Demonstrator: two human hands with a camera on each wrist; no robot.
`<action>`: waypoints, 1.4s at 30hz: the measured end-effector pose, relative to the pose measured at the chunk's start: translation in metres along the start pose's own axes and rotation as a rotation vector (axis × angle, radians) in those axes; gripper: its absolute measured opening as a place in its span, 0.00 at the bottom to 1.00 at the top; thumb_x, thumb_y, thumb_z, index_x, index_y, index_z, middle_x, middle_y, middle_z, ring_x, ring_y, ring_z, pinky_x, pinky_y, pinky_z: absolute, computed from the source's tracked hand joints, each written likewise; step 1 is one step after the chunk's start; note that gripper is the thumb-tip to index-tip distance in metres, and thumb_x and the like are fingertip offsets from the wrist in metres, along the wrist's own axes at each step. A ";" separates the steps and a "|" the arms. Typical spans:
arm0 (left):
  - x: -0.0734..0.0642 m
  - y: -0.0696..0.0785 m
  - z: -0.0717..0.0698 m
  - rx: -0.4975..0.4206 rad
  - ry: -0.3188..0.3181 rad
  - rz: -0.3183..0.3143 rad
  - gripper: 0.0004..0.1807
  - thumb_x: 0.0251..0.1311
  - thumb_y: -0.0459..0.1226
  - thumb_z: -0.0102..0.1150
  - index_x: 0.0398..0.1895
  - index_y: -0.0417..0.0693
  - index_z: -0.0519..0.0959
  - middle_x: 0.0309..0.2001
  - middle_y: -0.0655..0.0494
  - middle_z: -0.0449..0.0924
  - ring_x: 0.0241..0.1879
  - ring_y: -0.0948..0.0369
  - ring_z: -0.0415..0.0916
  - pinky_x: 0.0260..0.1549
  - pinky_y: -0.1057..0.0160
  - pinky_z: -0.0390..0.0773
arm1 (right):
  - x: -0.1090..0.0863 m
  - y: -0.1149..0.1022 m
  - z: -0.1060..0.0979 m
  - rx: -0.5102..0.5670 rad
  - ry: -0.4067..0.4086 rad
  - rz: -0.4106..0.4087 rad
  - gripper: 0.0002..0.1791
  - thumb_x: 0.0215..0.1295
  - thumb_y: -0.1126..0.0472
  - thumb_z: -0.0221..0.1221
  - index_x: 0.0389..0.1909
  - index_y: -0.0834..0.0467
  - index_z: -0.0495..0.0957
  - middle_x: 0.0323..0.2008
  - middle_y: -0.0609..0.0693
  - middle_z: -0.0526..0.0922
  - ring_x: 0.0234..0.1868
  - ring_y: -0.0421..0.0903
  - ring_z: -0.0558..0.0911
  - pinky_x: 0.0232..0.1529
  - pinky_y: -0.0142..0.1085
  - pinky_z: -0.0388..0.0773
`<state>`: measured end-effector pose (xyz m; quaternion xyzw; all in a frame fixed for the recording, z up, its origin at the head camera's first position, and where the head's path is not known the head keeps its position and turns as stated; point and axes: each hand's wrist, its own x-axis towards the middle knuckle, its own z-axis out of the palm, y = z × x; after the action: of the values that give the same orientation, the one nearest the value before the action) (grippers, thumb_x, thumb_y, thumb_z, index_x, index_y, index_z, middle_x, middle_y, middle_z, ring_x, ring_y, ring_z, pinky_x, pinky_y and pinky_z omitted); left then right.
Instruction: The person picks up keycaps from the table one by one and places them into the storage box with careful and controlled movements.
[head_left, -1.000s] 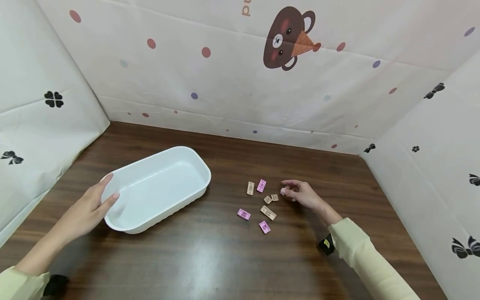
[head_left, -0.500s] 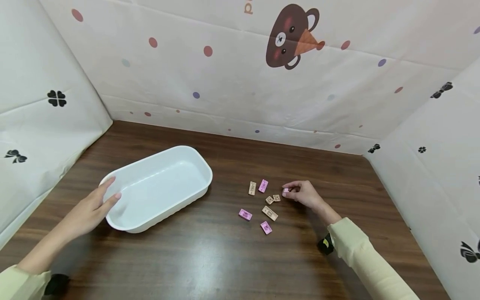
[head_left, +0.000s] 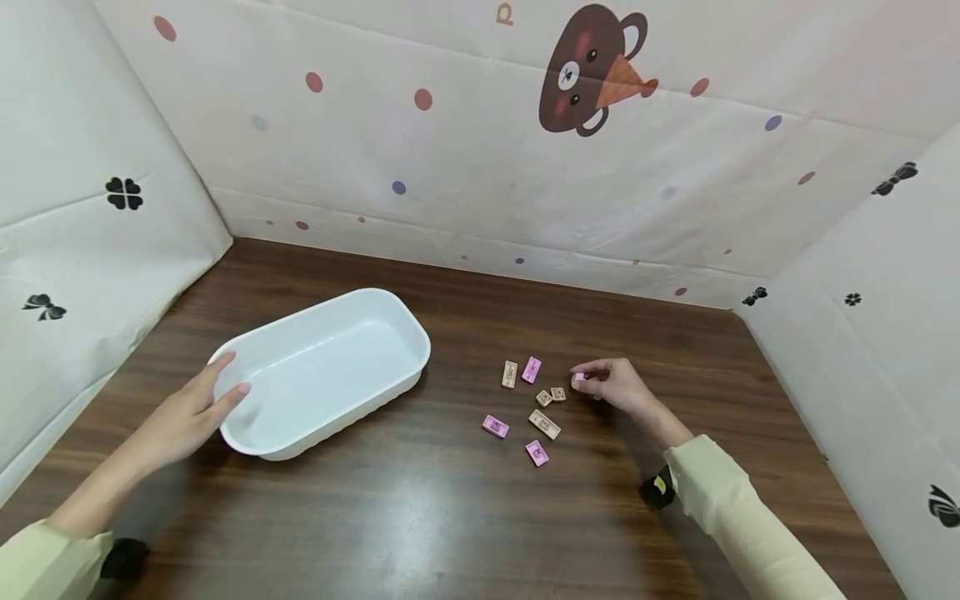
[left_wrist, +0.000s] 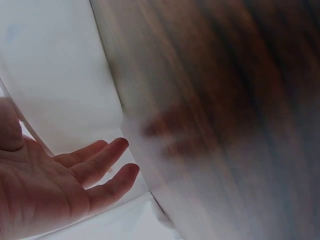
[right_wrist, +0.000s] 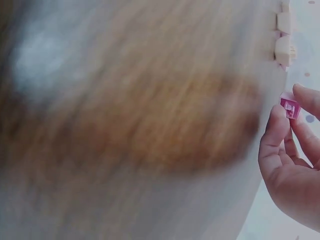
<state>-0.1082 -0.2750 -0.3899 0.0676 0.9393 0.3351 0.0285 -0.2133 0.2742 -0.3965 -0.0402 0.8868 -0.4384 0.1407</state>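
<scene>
My left hand [head_left: 176, 419] rests at the near-left end of a white rectangular basin [head_left: 360, 421], thumb and index finger over its rim. In the left wrist view the other fingers [left_wrist: 112, 189] are extended and loosely spread. At the right, my right hand [head_left: 621, 387] pinches a small pink toy block [head_left: 577, 380] between thumb and fingertips. The right wrist view shows this block's printed magenta face [right_wrist: 290, 106]. Close to its left lie pink blocks [head_left: 532, 370] and beige blocks [head_left: 544, 425], spread loosely with printed tops. No blocks show inside the basin.
The brown wooden table [head_left: 330, 525] runs under everything. A white patterned sheet [head_left: 480, 167] stands along the back, with more white sheeting at both sides. Several blocks lie between the basin and my right hand.
The head view has shifted slightly, so everything appears a little further right. My right hand still pinches the pink block, now showing more clearly between its fingertips. The left hand stays at the basin.
</scene>
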 end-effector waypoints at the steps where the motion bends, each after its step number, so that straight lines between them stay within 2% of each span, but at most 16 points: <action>1: 0.000 0.000 0.000 -0.001 -0.006 -0.005 0.36 0.69 0.45 0.38 0.67 0.26 0.40 0.61 0.19 0.45 0.59 0.27 0.47 0.53 0.33 0.50 | 0.000 -0.001 -0.001 0.016 0.001 -0.003 0.19 0.56 0.63 0.62 0.46 0.70 0.77 0.30 0.52 0.81 0.24 0.41 0.77 0.25 0.34 0.75; 7: 0.001 0.000 -0.001 -0.004 -0.014 -0.012 0.37 0.69 0.45 0.38 0.67 0.27 0.40 0.61 0.19 0.46 0.59 0.27 0.47 0.52 0.32 0.51 | -0.002 -0.011 -0.003 0.099 0.005 -0.044 0.19 0.56 0.66 0.61 0.47 0.73 0.75 0.31 0.54 0.83 0.27 0.40 0.80 0.28 0.38 0.78; 15: 0.002 0.000 -0.001 0.001 -0.003 0.006 0.37 0.69 0.45 0.39 0.66 0.25 0.41 0.61 0.18 0.46 0.59 0.27 0.48 0.52 0.33 0.51 | -0.001 -0.033 0.001 0.064 -0.011 -0.114 0.21 0.57 0.64 0.61 0.48 0.73 0.74 0.34 0.61 0.84 0.30 0.38 0.82 0.32 0.41 0.79; 25: 0.003 0.001 -0.002 0.018 -0.020 -0.006 0.38 0.69 0.46 0.39 0.67 0.26 0.40 0.61 0.18 0.47 0.58 0.27 0.50 0.51 0.33 0.53 | 0.001 -0.057 0.013 0.121 -0.036 -0.116 0.20 0.57 0.65 0.61 0.49 0.71 0.74 0.38 0.64 0.82 0.31 0.39 0.83 0.37 0.48 0.77; 34: 0.003 0.002 -0.001 0.016 -0.012 0.010 0.37 0.69 0.45 0.40 0.66 0.25 0.42 0.61 0.19 0.48 0.58 0.28 0.51 0.51 0.33 0.53 | 0.007 -0.077 0.026 0.146 -0.061 -0.127 0.21 0.55 0.65 0.62 0.49 0.71 0.74 0.40 0.63 0.82 0.33 0.48 0.83 0.38 0.50 0.77; 42: 0.003 0.005 -0.001 0.021 -0.026 0.002 0.38 0.69 0.46 0.40 0.67 0.26 0.42 0.61 0.19 0.48 0.58 0.28 0.51 0.51 0.33 0.54 | 0.015 -0.097 0.042 0.158 -0.093 -0.157 0.19 0.55 0.66 0.62 0.47 0.69 0.76 0.38 0.59 0.83 0.33 0.40 0.82 0.39 0.50 0.76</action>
<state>-0.1109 -0.2710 -0.3859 0.0731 0.9423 0.3242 0.0396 -0.2206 0.1797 -0.3475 -0.1186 0.8361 -0.5144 0.1494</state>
